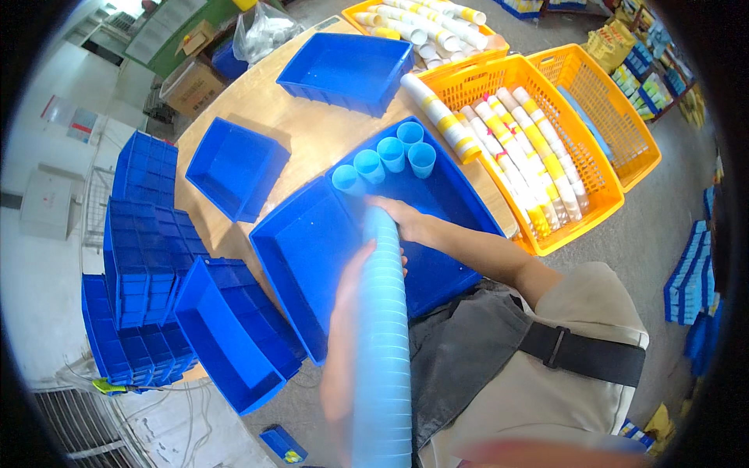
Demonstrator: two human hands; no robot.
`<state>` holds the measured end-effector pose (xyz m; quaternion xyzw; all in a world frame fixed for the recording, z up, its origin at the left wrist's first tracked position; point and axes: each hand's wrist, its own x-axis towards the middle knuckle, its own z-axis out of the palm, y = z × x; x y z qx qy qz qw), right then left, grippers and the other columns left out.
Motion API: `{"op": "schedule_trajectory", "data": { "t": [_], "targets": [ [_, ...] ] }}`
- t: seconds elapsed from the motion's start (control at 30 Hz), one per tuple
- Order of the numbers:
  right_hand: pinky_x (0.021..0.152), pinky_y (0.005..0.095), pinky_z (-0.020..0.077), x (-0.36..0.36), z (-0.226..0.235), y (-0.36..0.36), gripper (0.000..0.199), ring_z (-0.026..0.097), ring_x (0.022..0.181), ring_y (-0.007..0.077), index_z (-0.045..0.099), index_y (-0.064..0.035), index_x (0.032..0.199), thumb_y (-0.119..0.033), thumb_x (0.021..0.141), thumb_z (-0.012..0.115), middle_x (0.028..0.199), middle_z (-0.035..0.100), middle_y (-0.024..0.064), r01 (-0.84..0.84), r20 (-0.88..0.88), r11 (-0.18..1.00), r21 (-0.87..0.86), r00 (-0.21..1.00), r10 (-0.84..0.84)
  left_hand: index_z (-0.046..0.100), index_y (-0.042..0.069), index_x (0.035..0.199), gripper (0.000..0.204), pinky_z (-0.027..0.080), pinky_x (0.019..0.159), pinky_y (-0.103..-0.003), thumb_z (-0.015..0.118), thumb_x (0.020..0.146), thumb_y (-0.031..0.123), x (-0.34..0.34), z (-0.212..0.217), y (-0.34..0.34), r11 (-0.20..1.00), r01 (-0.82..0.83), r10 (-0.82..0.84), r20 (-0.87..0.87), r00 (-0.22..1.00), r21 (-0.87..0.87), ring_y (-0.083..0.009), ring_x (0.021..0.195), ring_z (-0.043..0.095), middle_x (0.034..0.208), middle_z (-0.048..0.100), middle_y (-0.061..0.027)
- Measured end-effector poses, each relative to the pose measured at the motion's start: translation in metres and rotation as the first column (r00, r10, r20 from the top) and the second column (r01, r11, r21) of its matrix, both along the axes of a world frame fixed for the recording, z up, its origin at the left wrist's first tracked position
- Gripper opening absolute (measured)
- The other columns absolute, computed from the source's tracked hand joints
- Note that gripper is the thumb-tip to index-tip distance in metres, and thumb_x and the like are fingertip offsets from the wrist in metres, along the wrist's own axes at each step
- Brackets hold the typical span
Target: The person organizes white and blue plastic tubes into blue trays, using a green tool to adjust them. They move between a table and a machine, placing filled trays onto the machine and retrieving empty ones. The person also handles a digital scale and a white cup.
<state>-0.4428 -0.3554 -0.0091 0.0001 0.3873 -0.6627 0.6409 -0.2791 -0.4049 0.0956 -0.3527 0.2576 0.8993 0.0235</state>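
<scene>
While the left hand (347, 327) cradles the long stack of light blue cups (382, 351) from the side, fingers wrapped on it, the right hand (402, 218) pinches its far top end above the large blue tray (312, 257) on the desk (265, 101). Five single cups (386, 156) stand at the tray's far edge. The stack looks light, thin and bendy, so I judge it needs support along its length, and only a gentle grip at the rim.

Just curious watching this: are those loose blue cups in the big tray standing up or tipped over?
Upright. The four blue cups stand in a row in the blue tray, open mouths facing up.
</scene>
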Motion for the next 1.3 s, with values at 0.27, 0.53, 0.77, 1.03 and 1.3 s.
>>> {"op": "schedule_trajectory", "data": {
  "t": [0.27, 0.53, 0.77, 1.03, 1.3],
  "targets": [
    [0.104, 0.0482, 0.0421, -0.031, 0.000, 0.026, 0.061, 0.057, 0.108, 0.0326, 0.055, -0.0035, 0.122, -0.059, 0.099, 0.047, 0.119, 0.061, 0.0186, 0.278, 0.329, 0.954, -0.115, 0.917, -0.227, 0.052, -0.007, 0.129, 0.052, 0.061, 0.074, -0.043, 0.055, 0.099, 0.034, -0.022, 0.001, 0.019, 0.978, -0.193, 0.197, -0.054, 0.979, 0.078, -0.0346, 0.088, 0.069, 0.113, 0.064, -0.0280],
    [0.091, 0.0467, 0.0462, -0.005, 0.006, 0.028, 0.054, 0.059, 0.100, 0.0313, 0.057, -0.0027, 0.114, -0.054, 0.098, 0.053, 0.109, 0.063, 0.0177, -0.040, 0.072, 0.986, -0.163, 0.996, 0.053, 0.056, -0.007, 0.123, 0.054, 0.061, 0.067, -0.039, 0.050, 0.101, 0.041, -0.018, 0.001, 0.004, 0.998, 0.008, -0.001, 0.116, 0.993, -0.061, -0.0295, 0.078, 0.070, 0.100, 0.067, -0.0236],
    [0.100, 0.0447, 0.0427, -0.003, -0.007, 0.043, 0.056, 0.056, 0.112, 0.0276, 0.056, -0.0058, 0.126, -0.055, 0.098, 0.053, 0.121, 0.061, 0.0135, -0.053, 0.293, 0.992, -0.112, 0.952, 0.084, 0.059, -0.006, 0.117, 0.051, 0.061, 0.065, -0.038, 0.051, 0.101, 0.042, -0.012, 0.010, 0.015, 0.999, 0.040, -0.036, 0.111, 0.993, -0.032, -0.0284, 0.075, 0.070, 0.094, 0.069, -0.0224],
    [0.099, 0.0460, 0.0430, 0.007, -0.017, 0.046, 0.051, 0.057, 0.109, 0.0283, 0.054, -0.0051, 0.119, -0.052, 0.100, 0.051, 0.114, 0.062, 0.0141, -0.045, 0.415, 0.978, -0.203, 0.901, 0.127, 0.057, -0.006, 0.120, 0.055, 0.061, 0.067, -0.041, 0.052, 0.100, 0.045, -0.001, 0.008, 0.016, 0.998, -0.023, 0.015, 0.126, 0.992, 0.063, -0.0297, 0.077, 0.070, 0.096, 0.068, -0.0228],
    [0.112, 0.0670, 0.0277, -0.032, 0.005, 0.101, 0.077, 0.039, 0.138, 0.0420, 0.034, -0.0026, 0.148, -0.062, 0.099, 0.043, 0.151, 0.038, 0.0220, 0.344, 0.333, 0.934, 0.096, 0.873, -0.356, 0.051, -0.008, 0.131, 0.062, 0.062, 0.068, -0.043, 0.054, 0.099, 0.045, -0.024, -0.003, 0.034, 0.994, 0.012, -0.018, 0.061, 0.998, 0.105, -0.0328, 0.082, 0.071, 0.105, 0.067, -0.0265]
  ]
}}
